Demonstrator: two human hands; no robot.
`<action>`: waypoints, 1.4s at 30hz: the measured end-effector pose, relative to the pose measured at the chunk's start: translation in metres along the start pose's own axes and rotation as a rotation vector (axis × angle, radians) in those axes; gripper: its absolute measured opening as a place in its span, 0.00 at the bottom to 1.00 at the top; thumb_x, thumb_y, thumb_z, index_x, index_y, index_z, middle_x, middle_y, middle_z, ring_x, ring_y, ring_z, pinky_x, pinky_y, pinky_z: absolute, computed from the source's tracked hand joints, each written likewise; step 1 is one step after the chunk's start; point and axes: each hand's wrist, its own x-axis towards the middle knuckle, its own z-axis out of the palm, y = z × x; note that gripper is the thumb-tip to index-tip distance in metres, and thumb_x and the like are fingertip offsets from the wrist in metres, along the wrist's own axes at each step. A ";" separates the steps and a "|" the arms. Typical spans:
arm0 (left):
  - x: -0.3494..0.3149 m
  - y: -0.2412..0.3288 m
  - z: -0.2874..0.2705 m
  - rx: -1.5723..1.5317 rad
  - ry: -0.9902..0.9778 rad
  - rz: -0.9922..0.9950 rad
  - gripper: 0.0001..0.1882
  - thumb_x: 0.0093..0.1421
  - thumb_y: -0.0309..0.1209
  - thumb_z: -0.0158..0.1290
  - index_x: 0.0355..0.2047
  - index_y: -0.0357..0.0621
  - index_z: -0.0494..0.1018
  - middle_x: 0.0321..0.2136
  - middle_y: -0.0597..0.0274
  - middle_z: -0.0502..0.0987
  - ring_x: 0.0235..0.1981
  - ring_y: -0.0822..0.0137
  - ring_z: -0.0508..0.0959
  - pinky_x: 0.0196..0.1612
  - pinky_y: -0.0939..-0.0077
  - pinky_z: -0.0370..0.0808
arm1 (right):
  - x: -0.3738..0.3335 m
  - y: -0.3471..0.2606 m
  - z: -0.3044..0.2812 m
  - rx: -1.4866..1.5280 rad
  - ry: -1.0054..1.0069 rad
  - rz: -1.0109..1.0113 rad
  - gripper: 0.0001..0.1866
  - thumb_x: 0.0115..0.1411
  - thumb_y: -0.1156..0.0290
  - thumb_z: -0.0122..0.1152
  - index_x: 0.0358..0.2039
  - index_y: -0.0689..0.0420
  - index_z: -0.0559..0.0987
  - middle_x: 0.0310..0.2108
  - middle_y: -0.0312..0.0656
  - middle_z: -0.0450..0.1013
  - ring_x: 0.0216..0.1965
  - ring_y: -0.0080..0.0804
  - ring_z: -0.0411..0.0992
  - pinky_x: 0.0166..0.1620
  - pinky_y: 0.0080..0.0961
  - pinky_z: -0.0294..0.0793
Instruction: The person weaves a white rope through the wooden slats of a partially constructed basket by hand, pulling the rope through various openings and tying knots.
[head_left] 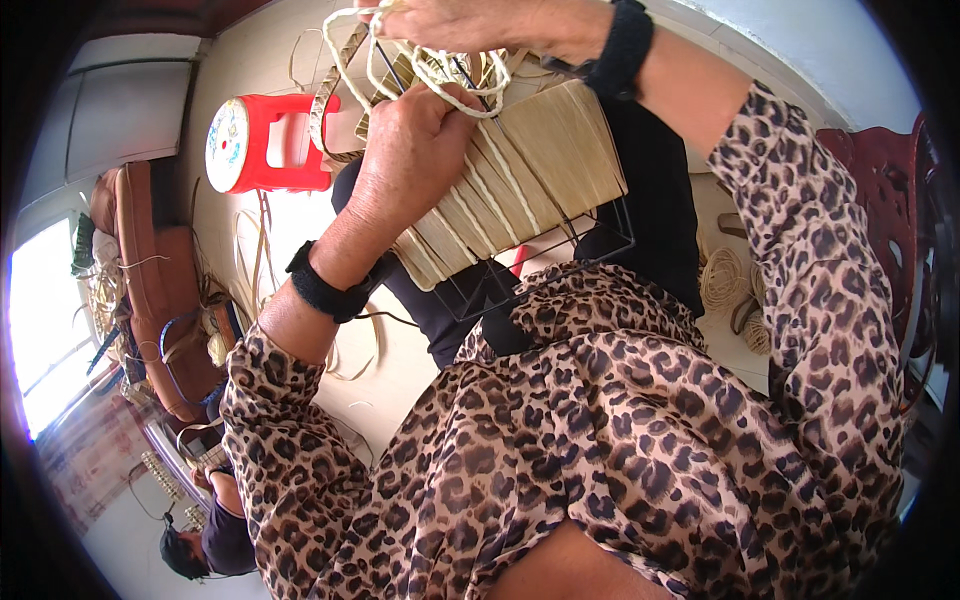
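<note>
On my lap rests a black wire frame (632, 236), partly covered by flat straw-coloured strips (560, 150) with pale twisted cords running across them. My left hand (412, 150) is closed over the far edge of this partly covered frame, thumb bent on top; its fingertips are hidden underneath. Just beyond it, at the top of the view, my right hand (460, 22) has its fingers closed on a cream twisted cord (338, 62). Loops of the cord hang between the two hands and bunch over the frame's far side.
A red plastic stool (285, 140) with a pale patterned top is at the far left. Coils of straw-coloured cord (722, 280) lie on the floor at the right, beside a dark red carved chair (880, 190). A brown sofa (160, 290) and another person (215, 535) are at left.
</note>
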 end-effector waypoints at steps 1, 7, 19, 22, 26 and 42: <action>0.000 -0.002 0.000 -0.077 -0.011 -0.004 0.08 0.54 0.28 0.50 0.31 0.38 0.75 0.22 0.55 0.75 0.25 0.66 0.75 0.30 0.74 0.72 | -0.006 -0.002 -0.010 0.007 -0.137 0.128 0.19 0.51 0.65 0.53 0.37 0.68 0.67 0.37 0.58 0.64 0.41 0.50 0.64 0.44 0.41 0.65; 0.003 0.001 -0.012 -0.158 -0.167 0.011 0.10 0.55 0.33 0.53 0.32 0.38 0.75 0.22 0.63 0.76 0.23 0.77 0.74 0.28 0.82 0.71 | -0.040 0.019 -0.017 0.018 -0.213 -0.027 0.26 0.52 0.61 0.52 0.45 0.68 0.64 0.44 0.58 0.60 0.47 0.48 0.60 0.49 0.38 0.60; 0.003 -0.009 -0.008 -0.069 -0.192 0.105 0.12 0.56 0.34 0.52 0.33 0.37 0.75 0.23 0.62 0.77 0.23 0.75 0.75 0.29 0.81 0.73 | -0.023 -0.042 -0.060 0.305 -0.095 0.573 0.12 0.50 0.76 0.51 0.36 0.63 0.74 0.30 0.40 0.72 0.31 0.24 0.68 0.37 0.21 0.69; 0.007 -0.013 -0.008 -0.087 -0.217 0.105 0.11 0.58 0.33 0.50 0.33 0.37 0.75 0.24 0.62 0.77 0.24 0.75 0.76 0.30 0.80 0.74 | -0.010 -0.045 -0.059 0.337 -0.023 0.584 0.10 0.49 0.77 0.50 0.33 0.63 0.74 0.28 0.39 0.71 0.30 0.24 0.68 0.35 0.20 0.69; 0.007 -0.013 -0.009 -0.110 -0.236 0.155 0.09 0.58 0.32 0.50 0.36 0.42 0.75 0.26 0.62 0.77 0.26 0.74 0.77 0.32 0.80 0.75 | -0.008 -0.053 -0.057 0.553 0.039 0.555 0.09 0.49 0.79 0.48 0.32 0.63 0.73 0.28 0.40 0.70 0.29 0.24 0.67 0.34 0.20 0.69; 0.004 -0.007 -0.012 -0.045 -0.130 0.120 0.07 0.55 0.31 0.52 0.34 0.47 0.76 0.21 0.65 0.77 0.23 0.75 0.76 0.30 0.79 0.73 | 0.006 -0.047 -0.046 0.473 0.060 0.540 0.09 0.50 0.78 0.48 0.32 0.64 0.73 0.29 0.39 0.70 0.30 0.25 0.67 0.35 0.19 0.68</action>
